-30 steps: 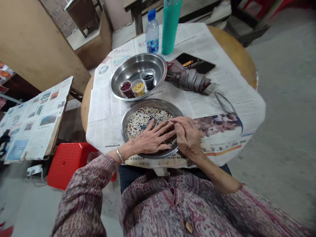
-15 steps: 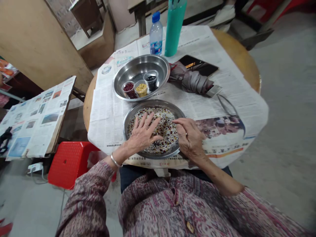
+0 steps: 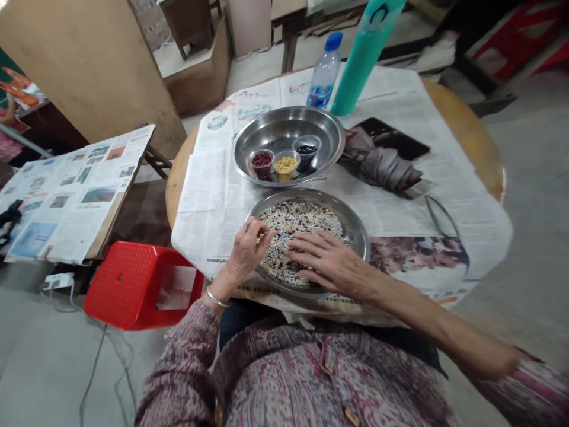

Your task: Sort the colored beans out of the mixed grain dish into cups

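Left hand (image 3: 245, 252) curled, right hand (image 3: 331, 262) spread open, on mixed grains (image 3: 302, 225) | steel bowls (image 3: 284, 142): 2 | cups (image 3: 285, 168): 3

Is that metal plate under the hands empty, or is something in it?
Not empty: the steel plate holds a layer of mixed white, red and dark grains, spread across its floor.

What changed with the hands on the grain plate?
The right hand has moved from the right rim of the steel plate onto the mixed grains, fingers spread, while the left hand has drawn back to the near-left rim and curled. The three cups in the steel bowl stayed put.
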`<state>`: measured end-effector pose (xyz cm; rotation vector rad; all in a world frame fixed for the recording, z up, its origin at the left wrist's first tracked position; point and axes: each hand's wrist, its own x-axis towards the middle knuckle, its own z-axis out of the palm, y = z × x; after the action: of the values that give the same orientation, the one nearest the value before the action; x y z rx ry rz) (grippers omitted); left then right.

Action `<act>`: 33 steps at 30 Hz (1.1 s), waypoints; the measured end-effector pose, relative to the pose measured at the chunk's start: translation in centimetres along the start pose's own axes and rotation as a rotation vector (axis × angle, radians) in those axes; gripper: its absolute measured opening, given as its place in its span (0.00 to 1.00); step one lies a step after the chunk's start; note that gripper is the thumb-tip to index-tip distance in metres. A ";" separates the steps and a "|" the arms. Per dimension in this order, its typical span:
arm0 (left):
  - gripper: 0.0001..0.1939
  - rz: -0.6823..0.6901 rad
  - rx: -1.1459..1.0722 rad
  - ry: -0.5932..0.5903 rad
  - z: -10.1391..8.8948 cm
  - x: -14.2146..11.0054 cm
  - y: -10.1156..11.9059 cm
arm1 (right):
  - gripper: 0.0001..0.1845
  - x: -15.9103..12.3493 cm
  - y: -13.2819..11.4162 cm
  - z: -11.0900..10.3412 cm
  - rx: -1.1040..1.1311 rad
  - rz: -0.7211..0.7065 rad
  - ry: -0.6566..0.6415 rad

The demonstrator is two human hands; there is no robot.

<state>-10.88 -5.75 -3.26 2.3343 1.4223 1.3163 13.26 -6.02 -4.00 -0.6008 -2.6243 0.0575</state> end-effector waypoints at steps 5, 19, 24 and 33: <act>0.12 -0.107 -0.036 0.057 0.1 0.1 -0.4 | 0.24 3.0 -0.4 2.5 0.102 -0.205 -0.101; 0.12 -0.422 -0.346 0.094 0.2 -0.7 -1.3 | 0.36 2.9 3.2 3.4 -0.098 0.116 -0.083; 0.11 -0.398 -0.400 0.095 0.4 -0.7 -1.4 | 0.42 1.3 3.5 3.7 -0.179 0.458 -0.076; 0.11 -0.400 -0.425 0.083 0.4 -0.8 -1.6 | 0.45 3.1 0.4 5.6 -0.054 0.153 -0.098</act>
<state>-11.79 -5.34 -4.76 1.6473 1.3712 1.4308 8.47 -4.03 -7.81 -0.8370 -2.6767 0.0649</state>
